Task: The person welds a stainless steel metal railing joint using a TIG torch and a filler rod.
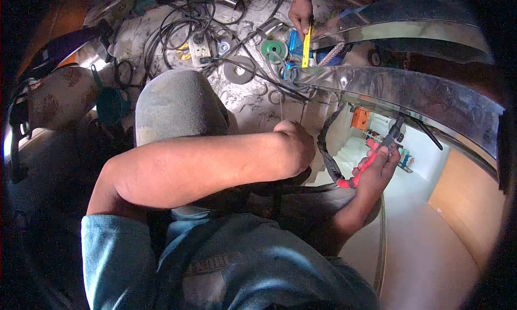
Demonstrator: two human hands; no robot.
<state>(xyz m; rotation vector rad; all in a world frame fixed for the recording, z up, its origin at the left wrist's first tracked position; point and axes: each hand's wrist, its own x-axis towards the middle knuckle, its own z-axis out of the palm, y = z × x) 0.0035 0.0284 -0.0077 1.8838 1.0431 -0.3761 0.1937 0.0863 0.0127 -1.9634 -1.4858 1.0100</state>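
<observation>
My right hand [379, 164] is wrapped round a red-handled welding torch [365, 167] with a black head, angled up. Its head meets the lower edge of a long, curved, shiny metal strip [431, 92]. A black-sheathed cable [325, 140] runs from the handle's rear and loops upward. My left forearm crosses in front of my body. At its end my left hand [296, 148] is closed in a fist, and a thin pale line shows just above it; I cannot tell what it grips. My bent knee [175, 105] in grey cloth is beside that forearm.
Another person's hand [301, 14] holds a yellow tape measure [306, 46] against the strip. Black cables [156, 46], a power socket block [200, 47], a grey grinding disc [239, 69] and a green disc [273, 50] lie on the smudged floor. A wooden panel [468, 202] stands right.
</observation>
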